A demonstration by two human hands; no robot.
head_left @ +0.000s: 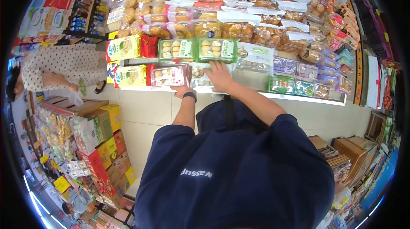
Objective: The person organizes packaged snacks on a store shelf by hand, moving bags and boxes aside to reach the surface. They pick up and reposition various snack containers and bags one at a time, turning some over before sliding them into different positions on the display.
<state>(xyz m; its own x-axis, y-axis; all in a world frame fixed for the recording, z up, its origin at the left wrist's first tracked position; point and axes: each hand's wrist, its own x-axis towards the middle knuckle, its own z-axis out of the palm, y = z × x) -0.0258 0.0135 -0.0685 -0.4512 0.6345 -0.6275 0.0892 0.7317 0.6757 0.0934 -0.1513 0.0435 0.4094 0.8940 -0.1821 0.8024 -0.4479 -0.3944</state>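
Note:
My left hand (pixel 182 90), with a dark band on its wrist, is at the lower right corner of a clear pack of round pastries (pixel 164 76) with a pink and white label. Its fingers are partly hidden by the pack and appear closed on it. My right hand (pixel 220 77) lies on the shelf front with fingers stretched out and thumb apart. It touches a white printed pack (pixel 200 71) between the two hands. Just behind are two green-edged packs of round pastries, a left one (pixel 176 49) and a right one (pixel 217 49).
Bagged breads (pixel 209 28) rise in rows behind. Yellow packs (pixel 130 76) sit at the left, small boxed sweets (pixel 282 85) at the right. The white shelf edge (pixel 311 98) runs along the front. A person in a dotted top (pixel 64 66) stands left, near stacked cartons (pixel 106 156).

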